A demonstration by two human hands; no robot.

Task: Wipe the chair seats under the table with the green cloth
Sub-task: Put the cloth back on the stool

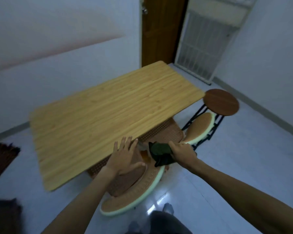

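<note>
Your right hand [182, 153] is closed tight around the green cloth [161, 153], bunched up, w/ a tail hanging down toward the near chair seat [134, 198]. Cloth sits just off the tabletop [108, 105] front edge, above the far end of that near seat. So the seat runs from the cloth back toward you and to your left; its long axis goes diagonal, far-right to near-left. Right hand is the nearer one to the wiping surface, already over it.

Left hand [123, 157] is open, fingers spread, palm flat over the tabletop edge; looks like bracing, holds nothing.

Second cushioned seat [199, 128] lies further right, beyond your right hand, partly under the tabletop corner. Dark round stool [221, 102] behind it. Frame is blurry, so can't tell if cloth actually touches the near seat yet.
</note>
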